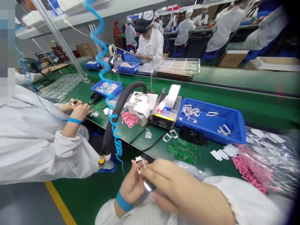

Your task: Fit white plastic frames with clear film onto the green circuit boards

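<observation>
My left hand [131, 187], with a blue band round its wrist, is closed on a small white rectangular frame [137, 171] in front of my body. My right hand [165, 176] reaches across from the right, slightly blurred, its fingers bent over the frame's near side. Between the two hands shows a dark, shiny flat piece [148, 186], mostly covered by my right fingers; its kind cannot be made out. On the bench beyond lie two loose white frames [167, 137] and a pile of green circuit boards [184, 151].
A blue bin [236, 125] with white frames stands behind the boards, beside a tape dispenser [164, 115]. Pink strips [248, 175] and plastic bags lie right. A black hose [118, 112] and coiled blue air line [103, 50] hang left, near a co-worker's sleeve [75, 147].
</observation>
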Available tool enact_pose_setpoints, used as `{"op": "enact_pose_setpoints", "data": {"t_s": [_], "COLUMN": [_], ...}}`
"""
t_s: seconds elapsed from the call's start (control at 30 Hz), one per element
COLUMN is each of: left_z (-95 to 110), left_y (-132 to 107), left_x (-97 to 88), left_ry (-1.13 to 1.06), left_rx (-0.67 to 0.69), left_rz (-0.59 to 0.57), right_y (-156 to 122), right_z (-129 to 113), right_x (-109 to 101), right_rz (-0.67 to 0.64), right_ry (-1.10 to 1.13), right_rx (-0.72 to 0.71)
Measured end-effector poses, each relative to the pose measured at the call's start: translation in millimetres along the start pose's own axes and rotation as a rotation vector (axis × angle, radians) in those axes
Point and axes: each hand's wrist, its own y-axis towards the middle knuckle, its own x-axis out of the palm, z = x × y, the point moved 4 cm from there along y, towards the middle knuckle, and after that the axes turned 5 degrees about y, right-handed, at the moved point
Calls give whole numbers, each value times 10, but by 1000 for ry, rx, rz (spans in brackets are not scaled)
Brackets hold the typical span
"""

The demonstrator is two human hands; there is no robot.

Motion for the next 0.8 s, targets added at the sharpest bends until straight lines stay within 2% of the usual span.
{"op": "enact_pose_setpoints", "data": {"t_s": [0.07, 0.17, 0.27, 0.37, 0.47, 0.53, 0.7, 0.8], "left_z": [-14, -26, -70, -113, -114, -88, -32, -23], "left_y": [2, -1, 32, 72, 90, 94, 81, 91], "left_x": [362, 827, 1094, 1247, 1360, 1422, 1541, 1562], "left_ry": [-30, -16, 33, 123, 276, 401, 691, 773], "left_rx": [-29, -74, -65, -48, -30, 9, 79, 98], "left_rz": [-180, -476, -571, -587, -599, -606, -740, -788], "right_y": [-235, -535, -751, -908, -1035, -1089, -1093, -1112], "right_z": [82, 217, 294, 328, 357, 364, 380, 413], "right_x": [-184, -245, -236, -295, -427, -506, -567, -572], "right_rz": [124, 247, 315, 424, 636, 753, 753, 752], "right_ry": [-136, -260, -268, -166, -52, -51, -108, -102], "right_rx": [69, 145, 168, 217, 319, 368, 379, 386]}}
